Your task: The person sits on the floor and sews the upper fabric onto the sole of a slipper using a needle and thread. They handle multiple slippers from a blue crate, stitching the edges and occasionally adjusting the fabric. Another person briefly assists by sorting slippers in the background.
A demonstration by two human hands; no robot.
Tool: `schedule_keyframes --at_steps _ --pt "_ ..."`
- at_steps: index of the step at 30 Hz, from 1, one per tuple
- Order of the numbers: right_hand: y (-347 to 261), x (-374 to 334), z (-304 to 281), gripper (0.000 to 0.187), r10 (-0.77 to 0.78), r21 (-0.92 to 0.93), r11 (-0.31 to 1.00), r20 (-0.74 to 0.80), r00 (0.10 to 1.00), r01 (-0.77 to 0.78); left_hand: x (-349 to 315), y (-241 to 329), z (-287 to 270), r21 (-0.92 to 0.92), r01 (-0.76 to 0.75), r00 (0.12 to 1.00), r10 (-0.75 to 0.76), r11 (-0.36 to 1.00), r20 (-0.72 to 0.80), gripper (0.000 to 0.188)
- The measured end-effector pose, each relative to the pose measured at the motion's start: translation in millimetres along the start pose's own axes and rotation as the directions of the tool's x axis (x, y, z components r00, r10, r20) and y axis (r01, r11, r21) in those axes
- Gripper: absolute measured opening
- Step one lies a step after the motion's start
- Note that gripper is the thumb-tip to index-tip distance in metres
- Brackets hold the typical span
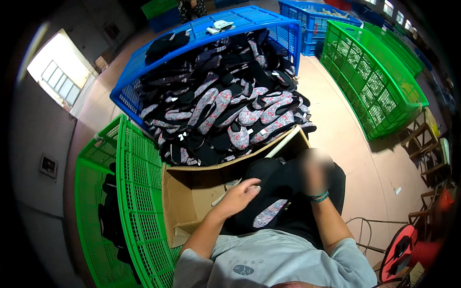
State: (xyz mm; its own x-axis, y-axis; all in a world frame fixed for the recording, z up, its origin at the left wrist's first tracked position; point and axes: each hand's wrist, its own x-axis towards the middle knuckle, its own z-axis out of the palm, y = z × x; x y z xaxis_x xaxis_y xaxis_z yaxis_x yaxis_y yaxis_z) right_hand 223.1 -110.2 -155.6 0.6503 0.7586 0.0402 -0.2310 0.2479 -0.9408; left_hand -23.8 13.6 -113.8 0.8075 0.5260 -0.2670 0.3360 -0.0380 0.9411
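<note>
A black slipper with a floral-print insole lies on my lap against dark cloth. My left hand is above it on the left, its thumb and forefinger drawn close together; whatever is between them, if anything, does not show. On the right, my right hand rests over my dark-clothed leg, and a blur hides its fingers. Ahead of my knees, a large heap of black slippers with pink-and-grey floral insoles spills from a tipped blue plastic crate. Several show small white tags.
An open cardboard box stands between my legs and the heap, with a white rod at its edge. A green crate is at left, another green crate at far right. Wooden stools and a red round object stand right.
</note>
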Motion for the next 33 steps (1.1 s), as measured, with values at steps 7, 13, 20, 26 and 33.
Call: schedule_keyframes --at_steps 7,13,20,26,33 --pt "1 1 -8 0.023 0.005 -0.138 0.990 -0.001 1.000 -0.005 -20 -18 49 -0.625 0.454 0.881 -0.214 0.636 0.422 0.070" --pt "2 2 -4 0.020 -0.039 -0.175 0.984 -0.057 0.998 0.029 -22 -25 52 -0.533 0.380 0.923 -0.272 0.756 0.273 0.057" --pt "-38 3 26 0.023 0.336 0.243 0.922 -0.113 0.935 -0.302 -16 -11 44 -0.576 0.428 0.901 -0.277 0.696 0.334 0.052" --pt "-23 5 24 0.040 0.355 0.040 0.935 -0.103 0.929 -0.353 8 7 27 -0.928 0.274 0.961 -0.090 0.251 0.260 0.063" --pt "-11 -12 21 0.028 0.098 -0.075 0.994 0.216 0.971 -0.083 31 8 31 -0.945 -0.042 0.975 -0.194 0.324 -0.110 0.057"
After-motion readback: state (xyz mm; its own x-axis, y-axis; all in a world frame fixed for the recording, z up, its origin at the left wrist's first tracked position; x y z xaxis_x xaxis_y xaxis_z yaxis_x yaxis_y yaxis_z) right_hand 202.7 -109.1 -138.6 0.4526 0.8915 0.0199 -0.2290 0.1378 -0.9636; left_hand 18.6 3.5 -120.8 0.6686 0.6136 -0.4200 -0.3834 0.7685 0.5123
